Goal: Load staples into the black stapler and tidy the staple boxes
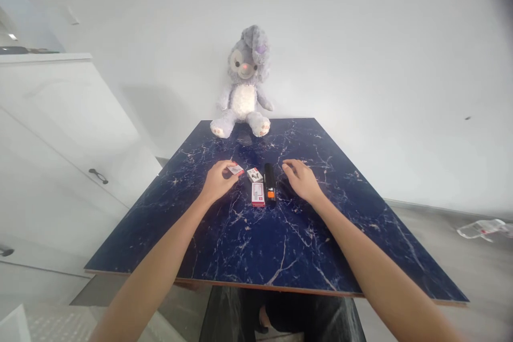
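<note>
My left hand pinches a small red-and-white box between thumb and fingers, low over the table. Just right of it lies a small white box with a dark picture on top. Below that, closer to me, is another red-and-white box, lying flat. Beside these boxes sits a long black object with an orange patch at its near end; its exact kind is unclear. My right hand rests on the tabletop to the right of the black object, apart from it, with loosely bent fingers and nothing in them.
The dark blue marbled table reaches back to a white wall. A grey plush rabbit sits at its far edge. A white cabinet with dark handles stands on the left. Clear plastic packaging lies on the floor to the right.
</note>
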`<state>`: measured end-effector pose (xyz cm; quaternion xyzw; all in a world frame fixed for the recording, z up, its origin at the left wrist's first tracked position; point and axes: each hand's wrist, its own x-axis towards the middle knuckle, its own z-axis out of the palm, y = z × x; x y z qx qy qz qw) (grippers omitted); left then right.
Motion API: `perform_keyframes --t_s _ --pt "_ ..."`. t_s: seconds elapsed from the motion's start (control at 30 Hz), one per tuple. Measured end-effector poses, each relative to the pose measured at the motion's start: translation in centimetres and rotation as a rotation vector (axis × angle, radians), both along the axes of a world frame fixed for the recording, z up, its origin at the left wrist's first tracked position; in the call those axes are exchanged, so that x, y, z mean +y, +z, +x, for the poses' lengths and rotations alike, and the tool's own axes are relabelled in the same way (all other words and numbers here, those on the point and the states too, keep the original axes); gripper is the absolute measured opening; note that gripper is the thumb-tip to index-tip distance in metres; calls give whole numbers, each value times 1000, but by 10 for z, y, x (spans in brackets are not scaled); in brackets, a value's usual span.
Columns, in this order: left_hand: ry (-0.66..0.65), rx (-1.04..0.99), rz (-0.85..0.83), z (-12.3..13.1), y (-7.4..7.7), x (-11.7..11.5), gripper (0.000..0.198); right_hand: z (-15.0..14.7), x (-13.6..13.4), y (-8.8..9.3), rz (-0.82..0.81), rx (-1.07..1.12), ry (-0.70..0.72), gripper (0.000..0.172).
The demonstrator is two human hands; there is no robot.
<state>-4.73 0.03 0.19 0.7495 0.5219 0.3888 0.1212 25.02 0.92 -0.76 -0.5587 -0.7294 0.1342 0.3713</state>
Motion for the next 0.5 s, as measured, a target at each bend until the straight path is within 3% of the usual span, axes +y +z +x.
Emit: perform_keyframes --t_s 0.1,0.2,0.33,0.5 --pt "-249 -79 4 10 17 -17 36 5 -2 -14 -65 20 -8 35" --pt "-466 120 -69 23 21 -30 35 2 -2 -9 -151 41 58 37" --pt "-475 275 -94 31 16 -34 33 -3 -10 1 -190 47 191 38" --pt "-408 249 -155 30 12 -31 42 -9 -21 7 -208 51 284 33"
